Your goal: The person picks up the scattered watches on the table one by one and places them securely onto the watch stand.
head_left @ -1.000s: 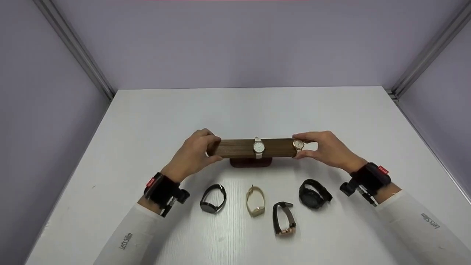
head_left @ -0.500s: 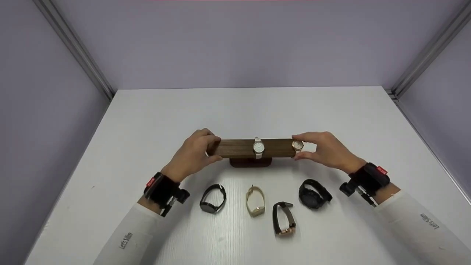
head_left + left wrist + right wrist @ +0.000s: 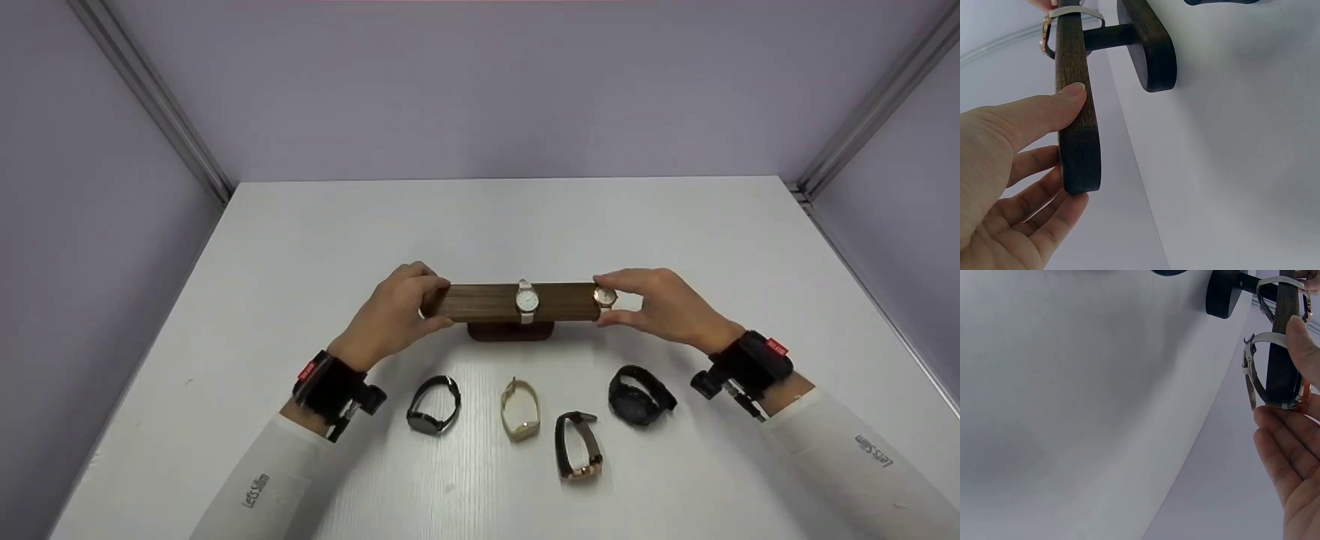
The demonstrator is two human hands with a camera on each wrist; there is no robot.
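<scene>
Left hand [image 3: 392, 316] gripped wooden bar [image 3: 487, 301] end, steadying stand; right hand [image 3: 664, 304] pinched rose-gold watch [image 3: 606, 297] over opposite end.

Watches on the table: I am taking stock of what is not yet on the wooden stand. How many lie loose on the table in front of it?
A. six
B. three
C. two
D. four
D: the head view shows four loose ones in a row before the stand: a black watch, a gold watch, a brown-strapped watch and a chunky black watch.
</scene>
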